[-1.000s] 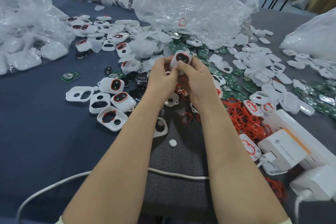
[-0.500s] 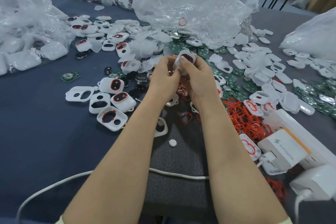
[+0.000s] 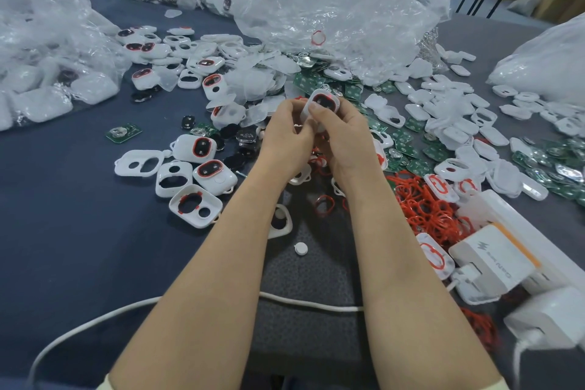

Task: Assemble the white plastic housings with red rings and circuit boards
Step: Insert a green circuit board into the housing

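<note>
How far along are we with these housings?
Done: a few finished housings, ringed and filled, lie left of the arms. In hand: the left hand and right hand grip the held housing, red ring showing. Left: empty shells, loose red rings and green boards, many of each.

We count two hands, a left hand [image 3: 286, 133] and a right hand [image 3: 345, 139], together holding one white housing [image 3: 321, 103]. Five more housings [image 3: 196, 147] sit grouped at our left, and dozens more are scattered beyond. One circuit board [image 3: 122, 132] lies alone. There is one white cable [image 3: 316, 302] and one round white cap [image 3: 300, 248]. The red rings [image 3: 424, 206] form a heap too dense to count.
</note>
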A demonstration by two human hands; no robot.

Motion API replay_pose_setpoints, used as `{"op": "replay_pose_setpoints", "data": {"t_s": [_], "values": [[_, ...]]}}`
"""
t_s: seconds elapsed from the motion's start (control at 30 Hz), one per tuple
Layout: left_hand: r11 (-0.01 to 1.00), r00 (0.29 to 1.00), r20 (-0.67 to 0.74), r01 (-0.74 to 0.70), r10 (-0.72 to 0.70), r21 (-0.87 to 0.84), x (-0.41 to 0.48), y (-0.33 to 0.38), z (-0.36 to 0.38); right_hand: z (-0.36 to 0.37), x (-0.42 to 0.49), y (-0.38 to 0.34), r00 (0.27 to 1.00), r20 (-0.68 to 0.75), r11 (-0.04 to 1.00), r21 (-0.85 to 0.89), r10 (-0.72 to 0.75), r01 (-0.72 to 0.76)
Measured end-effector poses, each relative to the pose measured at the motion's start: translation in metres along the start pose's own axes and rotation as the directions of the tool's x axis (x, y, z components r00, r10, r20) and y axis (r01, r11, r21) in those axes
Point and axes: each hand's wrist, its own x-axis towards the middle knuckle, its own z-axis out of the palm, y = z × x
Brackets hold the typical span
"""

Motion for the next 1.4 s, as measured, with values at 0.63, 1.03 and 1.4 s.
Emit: {"op": "replay_pose_setpoints", "data": {"t_s": [0.63,1.03,1.4], "values": [[0.978,0.998,-0.013,0.064,-0.068,-0.201,0.0031,-0.0041,-0.0011,-0.0013,0.0039,0.004,0.998,0.03,0.998,0.026,-0.05,0.049],[0.974,0.998,0.003,0.065,-0.066,-0.219,0.0007,-0.0026,-0.0035,-0.0039,0.0032,0.0022,0.997,0.077,0.997,0.078,-0.007,0.001],[0.992,0.999,-0.049,0.012,-0.019,-0.127,0.0022,-0.0034,-0.0026,-0.0014,0.0007,-0.0005,0.994,0.105,0.996,0.085,-0.005,-0.004]]}}
